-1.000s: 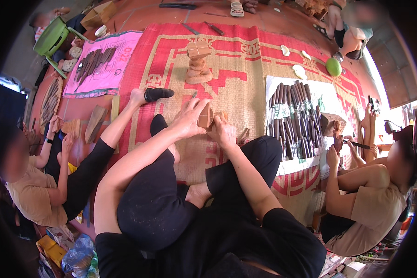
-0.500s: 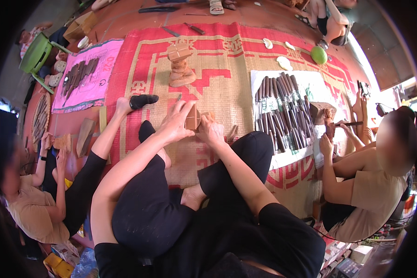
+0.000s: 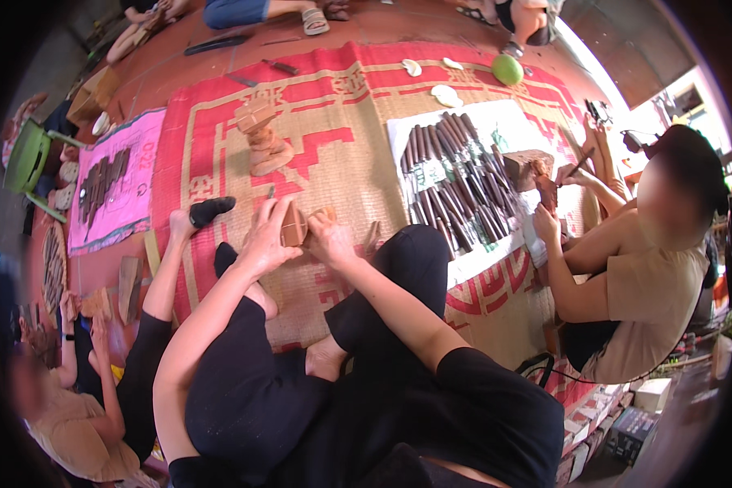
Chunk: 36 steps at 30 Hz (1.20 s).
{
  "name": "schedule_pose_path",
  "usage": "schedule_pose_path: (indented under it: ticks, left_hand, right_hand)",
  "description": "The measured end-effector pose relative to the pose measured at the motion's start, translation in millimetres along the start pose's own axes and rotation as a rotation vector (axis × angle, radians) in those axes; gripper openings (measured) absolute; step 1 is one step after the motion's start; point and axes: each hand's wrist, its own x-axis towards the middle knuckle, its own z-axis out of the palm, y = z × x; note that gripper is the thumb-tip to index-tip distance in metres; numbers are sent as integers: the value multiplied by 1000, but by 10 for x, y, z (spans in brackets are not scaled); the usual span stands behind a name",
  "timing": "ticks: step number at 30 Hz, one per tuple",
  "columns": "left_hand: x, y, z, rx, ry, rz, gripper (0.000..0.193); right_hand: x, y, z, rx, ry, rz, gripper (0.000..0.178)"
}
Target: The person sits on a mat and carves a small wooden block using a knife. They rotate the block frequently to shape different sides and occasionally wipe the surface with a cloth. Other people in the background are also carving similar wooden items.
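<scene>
I sit cross-legged in black clothes on a red and tan woven mat (image 3: 342, 163). Both my hands meet in front of my knees around a small brown wooden block (image 3: 293, 228). My left hand (image 3: 267, 240) wraps the block from the left, fingers spread over it. My right hand (image 3: 327, 238) presses against its right side; whether it also grips a small tool is too small to tell. A short wooden piece (image 3: 372, 236) lies on the mat just right of my right hand.
A carved wooden figure (image 3: 260, 142) stands on the mat ahead. Several dark carving tools (image 3: 455, 183) lie on a white cloth to the right. A person in tan (image 3: 634, 276) carves at right. Another person sits at left beside a pink cloth (image 3: 114, 187). A green round object (image 3: 507, 69) lies far right.
The view has tilted and shifted, so the mat and tools sit differently in the picture. My hands stay together on the wooden block with only small finger movement.
</scene>
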Motion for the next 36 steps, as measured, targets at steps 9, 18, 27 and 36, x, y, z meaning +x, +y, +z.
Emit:
schedule_pose_path:
  ticks: [9, 18, 27, 36]
  left_hand:
    - [6, 32, -11, 35, -8, 7, 101]
    - [2, -28, 18, 26, -22, -9, 103]
    - [13, -18, 37, 47, -1, 21, 104]
    - [21, 10, 16, 51, -7, 27, 102]
  right_hand:
    - [10, -32, -101, 8, -33, 54, 19]
    - [-13, 66, -10, -14, -40, 82, 27]
    - [-3, -155, -81, 286, 84, 133, 40]
    - [18, -143, -234, 638, 27, 298, 30]
